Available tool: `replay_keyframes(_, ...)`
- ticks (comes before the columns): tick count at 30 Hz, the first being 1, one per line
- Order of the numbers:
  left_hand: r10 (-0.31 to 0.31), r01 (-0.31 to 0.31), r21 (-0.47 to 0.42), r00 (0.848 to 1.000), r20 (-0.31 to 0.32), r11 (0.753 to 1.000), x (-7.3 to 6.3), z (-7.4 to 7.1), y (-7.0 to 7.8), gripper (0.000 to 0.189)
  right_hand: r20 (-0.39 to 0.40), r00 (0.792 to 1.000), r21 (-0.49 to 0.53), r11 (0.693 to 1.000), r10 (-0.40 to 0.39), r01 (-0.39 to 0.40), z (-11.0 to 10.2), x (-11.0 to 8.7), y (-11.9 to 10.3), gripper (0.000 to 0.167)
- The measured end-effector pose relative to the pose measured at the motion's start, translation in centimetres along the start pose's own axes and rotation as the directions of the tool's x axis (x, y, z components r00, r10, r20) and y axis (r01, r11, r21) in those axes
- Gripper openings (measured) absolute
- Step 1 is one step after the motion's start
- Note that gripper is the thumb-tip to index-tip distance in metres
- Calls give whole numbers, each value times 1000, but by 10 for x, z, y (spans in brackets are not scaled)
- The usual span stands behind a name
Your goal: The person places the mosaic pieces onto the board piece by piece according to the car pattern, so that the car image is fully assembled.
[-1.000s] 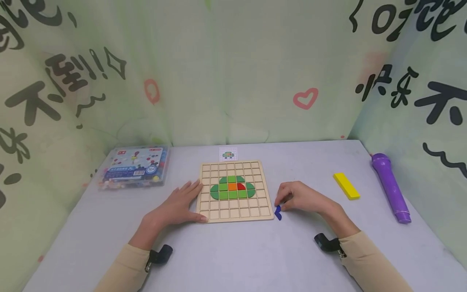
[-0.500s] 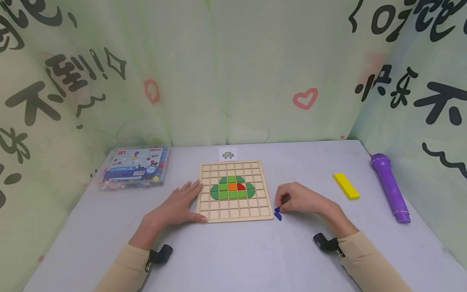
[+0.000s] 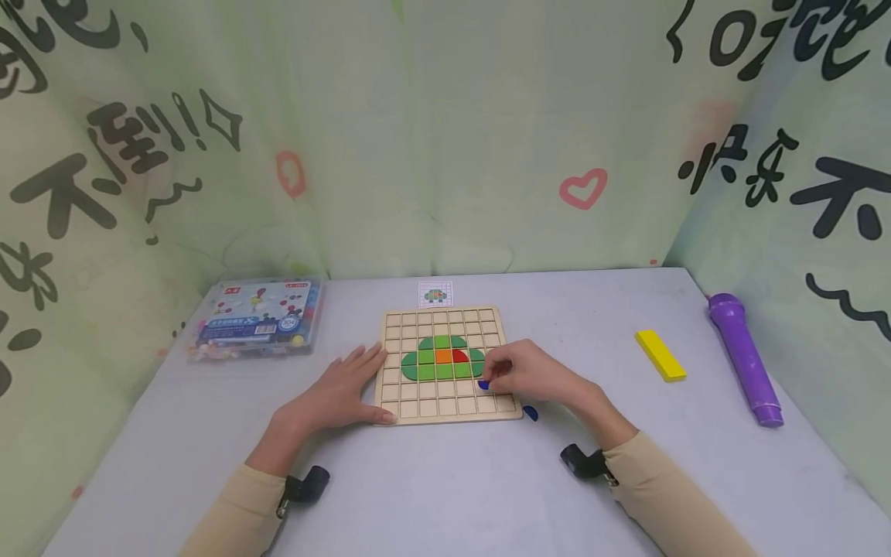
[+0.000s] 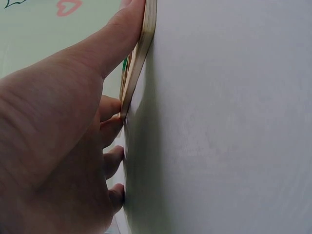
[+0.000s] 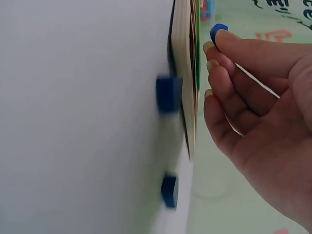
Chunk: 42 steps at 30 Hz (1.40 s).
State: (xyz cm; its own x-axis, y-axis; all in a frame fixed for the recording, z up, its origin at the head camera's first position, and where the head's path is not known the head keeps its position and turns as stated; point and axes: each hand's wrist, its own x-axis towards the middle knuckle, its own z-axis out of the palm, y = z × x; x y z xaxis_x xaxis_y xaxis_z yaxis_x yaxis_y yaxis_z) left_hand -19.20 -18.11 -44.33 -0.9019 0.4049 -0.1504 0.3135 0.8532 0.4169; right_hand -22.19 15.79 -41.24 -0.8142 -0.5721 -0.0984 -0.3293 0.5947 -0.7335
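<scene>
A wooden grid board [image 3: 418, 409] lies on the table with green, orange and red tiles set in its middle. My left hand [image 3: 338, 396] rests at the board's left side, thumb on its near left corner and fingers fairly straight along the edge. Over the board's right part, my right hand [image 3: 532, 373] pinches a small blue half-round tile [image 5: 219, 31] between thumb and forefinger, just above the cells. One loose blue tile [image 3: 531, 413] lies beside the near right corner. The right wrist view shows a second blue tile [image 5: 169, 94] there, which the hand hides in the head view.
Behind the board lies a small pattern card [image 3: 435, 295]. A clear plastic box [image 3: 257, 319] of coloured pieces stands at the back left. To the right are a yellow block [image 3: 660, 355] and a purple cylinder [image 3: 747, 360]. Printed curtains surround the table.
My right hand has picked up a blue tile from beside the board and carried it left over the board's right part. My left hand has stayed where it was.
</scene>
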Motion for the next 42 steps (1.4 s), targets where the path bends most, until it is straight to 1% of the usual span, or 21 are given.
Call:
replay_keyframes(4, -2, 2, 3, 1000, 2, 1000, 0, 0, -2, 117, 19, 999, -30, 999, -25, 26, 10, 13, -8, 6)
replay_keyframes(7, 1, -1, 13, 1000, 2, 1000, 1, 1, -3, 118, 24, 999, -79, 996, -34, 36, 15, 18, -13, 6)
replay_keyframes(11, 4, -4, 13, 1000, 1, 1000, 1, 1, -4, 118, 12, 999, -165, 985, -42, 43, 18, 20, -17, 7)
replay_keyframes(14, 6, -6, 5, 1000, -1, 1000, 1, 1, -2, 118, 8, 999, -195, 980, -42, 43, 19, 19, -18, 6)
replay_keyframes(20, 11, -11, 9, 1000, -5, 1000, 1, 1, -2, 117, 11, 1000, -185, 983, -18, 19, 16, 14, -17, 7)
replay_keyframes(24, 8, -8, 8, 1000, -5, 1000, 1, 1, -2, 117, -5, 1000, -169, 986, 9, -9, 8, 8, -14, 12)
replay_keyframes(28, 5, -5, 1, 1000, -3, 1000, 1, 1, -1, 117, -30, 999, -170, 985, 34, -39, -3, -3, -10, 13)
replay_keyframes(33, 0, 0, -1, 1000, 3, 1000, 0, 0, 2, 116, -21, 997, -203, 976, 76, -79, -13, -19, -3, 14)
replay_keyframes(35, -4, 4, 2, 1000, 5, 1000, 0, -2, 4, 116, -15, 998, -200, 978, 66, -67, -14, -23, -1, 14)
replay_keyframes(38, -7, 7, 2, 1000, 6, 1000, -2, -4, 5, 115, 10, 1000, -181, 984, 9, -7, -11, -25, -1, 17)
replay_keyframes(40, -7, 7, 3, 1000, 7, 1000, -2, -4, 5, 115, 30, 999, -170, 984, -40, 45, -6, -22, -2, 21)
replay_keyframes(42, -6, 6, 1, 1000, 7, 1000, -2, -4, 5, 115, 39, 997, -171, 982, -69, 75, 0, -17, -4, 22)
